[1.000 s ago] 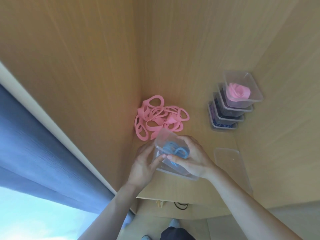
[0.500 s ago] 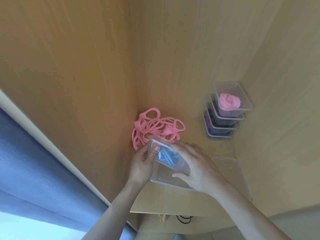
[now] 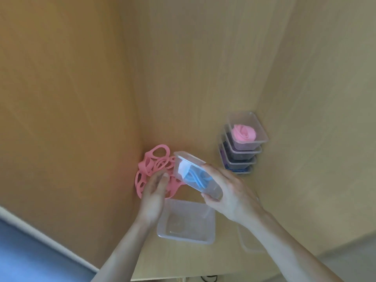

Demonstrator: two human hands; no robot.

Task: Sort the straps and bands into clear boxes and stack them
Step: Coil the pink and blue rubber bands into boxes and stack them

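Shelf holds your stack of boxes in the far right corner, an empty box near you and pink bands heaped left. Your right hand grips the clear box (blue band inside), tilted above the shelf. Your left hand hovers loose-fingered over the pink bands.

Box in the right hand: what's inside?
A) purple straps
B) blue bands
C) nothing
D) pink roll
B: blue bands show through the clear wall of the box that the right hand grips.
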